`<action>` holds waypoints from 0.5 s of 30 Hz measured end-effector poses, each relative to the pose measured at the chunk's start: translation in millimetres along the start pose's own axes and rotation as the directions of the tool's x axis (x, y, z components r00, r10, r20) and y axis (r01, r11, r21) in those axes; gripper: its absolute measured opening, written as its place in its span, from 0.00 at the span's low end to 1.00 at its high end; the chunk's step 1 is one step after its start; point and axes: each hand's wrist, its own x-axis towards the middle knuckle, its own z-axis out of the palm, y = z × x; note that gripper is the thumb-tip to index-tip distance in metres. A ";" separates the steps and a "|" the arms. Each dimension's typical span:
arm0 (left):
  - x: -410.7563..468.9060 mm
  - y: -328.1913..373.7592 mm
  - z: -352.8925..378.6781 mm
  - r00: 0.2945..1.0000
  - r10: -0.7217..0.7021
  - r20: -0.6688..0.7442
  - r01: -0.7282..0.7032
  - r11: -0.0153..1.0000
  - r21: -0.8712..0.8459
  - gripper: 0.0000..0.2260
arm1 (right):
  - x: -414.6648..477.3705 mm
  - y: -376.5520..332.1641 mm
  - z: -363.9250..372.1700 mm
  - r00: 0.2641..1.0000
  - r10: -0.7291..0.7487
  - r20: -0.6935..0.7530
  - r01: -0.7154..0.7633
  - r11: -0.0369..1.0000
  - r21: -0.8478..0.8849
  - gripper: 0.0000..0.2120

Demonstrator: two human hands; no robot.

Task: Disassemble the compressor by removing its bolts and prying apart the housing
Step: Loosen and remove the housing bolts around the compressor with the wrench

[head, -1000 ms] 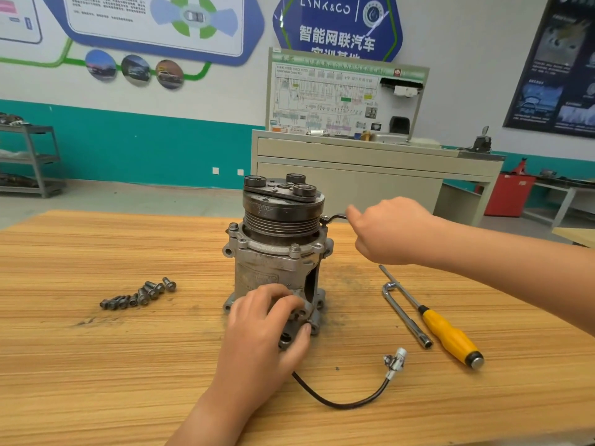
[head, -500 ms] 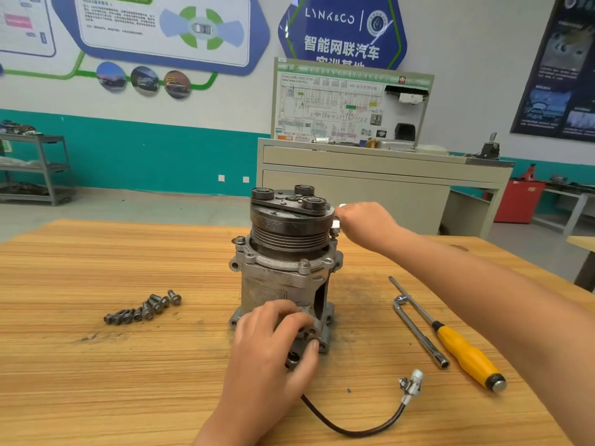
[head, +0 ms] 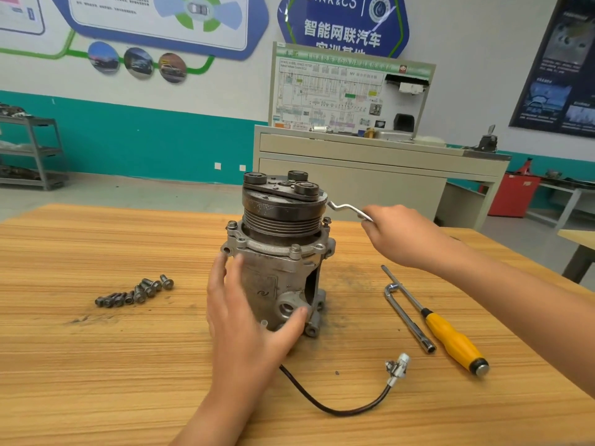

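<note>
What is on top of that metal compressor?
On the compressor sits a dark grooved pulley, capped by a plate bearing three round black pads. Whatever lies under the pulley is covered.

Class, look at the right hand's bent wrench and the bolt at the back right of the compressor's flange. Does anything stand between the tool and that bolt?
Nothing visible does. The right hand holds the bent wrench beside the pulley, above and just right of the flange bolt, with open air between them. The left hand steadies the housing lower down, clear of that path.
</note>
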 end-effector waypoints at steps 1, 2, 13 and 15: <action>1.0 3.6 3.1 0.992 -0.117 0.040 0.119 0.992 -0.043 0.48 | -3.4 -1.9 -0.5 1.000 0.017 0.019 -0.017 0.999 -0.036 0.11; 2.0 7.0 6.9 0.979 -0.191 0.074 0.196 0.979 -0.063 0.52 | -5.7 -4.1 -0.5 0.999 0.029 0.024 -0.027 0.996 -0.080 0.10; 16.5 7.5 11.3 0.959 -0.221 0.175 0.202 0.972 0.120 0.50 | -9.6 -38.2 -28.1 0.987 -0.068 0.148 0.133 0.864 -0.486 0.07; 23.9 -1.2 4.3 0.953 -0.194 0.233 0.190 0.981 0.043 0.49 | -9.7 -38.0 -33.8 0.981 -0.061 0.186 0.150 0.846 -0.511 0.06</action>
